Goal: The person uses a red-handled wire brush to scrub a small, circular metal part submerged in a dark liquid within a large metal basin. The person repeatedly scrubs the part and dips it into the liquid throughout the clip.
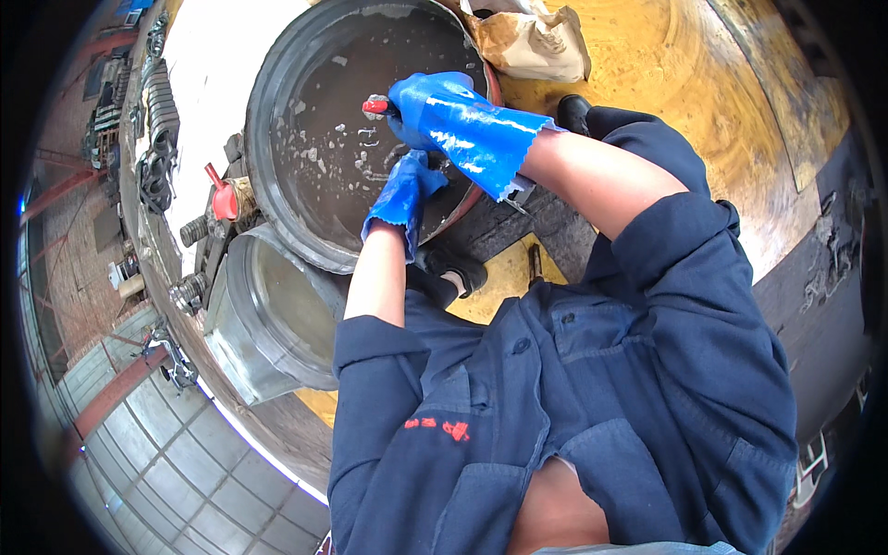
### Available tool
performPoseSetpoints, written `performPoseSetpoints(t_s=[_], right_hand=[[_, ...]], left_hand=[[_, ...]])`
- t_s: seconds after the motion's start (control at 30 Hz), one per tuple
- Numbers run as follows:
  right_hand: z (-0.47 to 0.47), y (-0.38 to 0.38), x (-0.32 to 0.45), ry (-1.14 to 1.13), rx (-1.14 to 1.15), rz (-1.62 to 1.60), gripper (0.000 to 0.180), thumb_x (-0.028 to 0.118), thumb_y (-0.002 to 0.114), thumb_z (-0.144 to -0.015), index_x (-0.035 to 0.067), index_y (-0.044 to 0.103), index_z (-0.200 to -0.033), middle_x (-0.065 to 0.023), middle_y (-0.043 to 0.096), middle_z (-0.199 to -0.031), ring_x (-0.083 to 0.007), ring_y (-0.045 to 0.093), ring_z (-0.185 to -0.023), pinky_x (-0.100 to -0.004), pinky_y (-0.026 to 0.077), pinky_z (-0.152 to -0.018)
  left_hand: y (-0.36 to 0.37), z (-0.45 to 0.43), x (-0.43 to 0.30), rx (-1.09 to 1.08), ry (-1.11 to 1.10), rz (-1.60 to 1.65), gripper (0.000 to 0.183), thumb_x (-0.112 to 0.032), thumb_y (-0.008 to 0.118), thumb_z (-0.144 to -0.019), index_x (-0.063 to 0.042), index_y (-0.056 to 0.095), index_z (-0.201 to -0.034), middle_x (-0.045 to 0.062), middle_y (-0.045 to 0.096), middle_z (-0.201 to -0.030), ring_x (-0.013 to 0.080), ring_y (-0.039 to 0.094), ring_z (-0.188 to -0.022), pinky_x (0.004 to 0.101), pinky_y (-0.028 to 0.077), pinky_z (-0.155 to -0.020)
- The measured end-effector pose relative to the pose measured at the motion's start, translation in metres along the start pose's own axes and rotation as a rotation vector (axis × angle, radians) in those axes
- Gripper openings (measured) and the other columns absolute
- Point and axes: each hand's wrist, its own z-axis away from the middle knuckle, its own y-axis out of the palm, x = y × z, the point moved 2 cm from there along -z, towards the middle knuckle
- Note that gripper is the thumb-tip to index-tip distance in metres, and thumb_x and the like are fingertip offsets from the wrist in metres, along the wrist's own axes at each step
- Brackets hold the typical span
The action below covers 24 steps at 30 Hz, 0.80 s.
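Note:
Murky brown liquid with patches of pale foam fills a large round tub (267,163) before me. My right hand (427,107), in a blue rubber glove, is closed around a red and black handle (377,107) above the liquid. The working end of that tool is hidden by the glove. My left hand (409,184), gloved in the same blue, is lower down at the tub's near side, close to the liquid. Its fingers are partly hidden, and I cannot tell whether they grip anything.
A metal bucket (239,319) holding cloudy liquid stands against the tub's left side. Beyond it are a red scoop (223,198) and ribbed metal parts (194,231). A stained paper sack (531,41) rests at the upper right on yellow flooring (666,62). My shoe (458,270) is beside the tub.

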Motion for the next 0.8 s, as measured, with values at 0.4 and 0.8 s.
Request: performPoseSetpoints(t_s=[0.4, 0.8], right_hand=[[-0.001, -0.003, 0.001, -0.031, -0.035, -0.012, 0.025, 0.022, 0.069, -0.088, 0.019, 0.081, -0.11, -0.005, 0.08, -0.099, -0.0305, 0.078, -0.095, -0.0448, 0.059, -0.076], [-0.023, 0.05, -0.039, -0.164, -0.07, 0.077, 0.021, 0.026, 0.072, -0.086, 0.014, 0.081, -0.1, -0.0132, 0.076, -0.08, -0.0277, 0.075, -0.074, -0.0453, 0.057, -0.065]], left_hand=[[-0.032, -0.042, 0.032, -0.01, 0.078, -0.645, 0.054, -0.028, 0.081, -0.083, -0.021, 0.07, -0.135, 0.017, 0.074, -0.124, 0.0379, 0.069, -0.119, 0.0443, 0.054, -0.101], [-0.062, 0.07, 0.004, -0.33, -0.02, -0.144, 0.016, -0.014, 0.077, -0.094, -0.002, 0.073, -0.104, 0.006, 0.072, -0.084, 0.0119, 0.059, -0.067, 0.0305, 0.047, -0.061]])
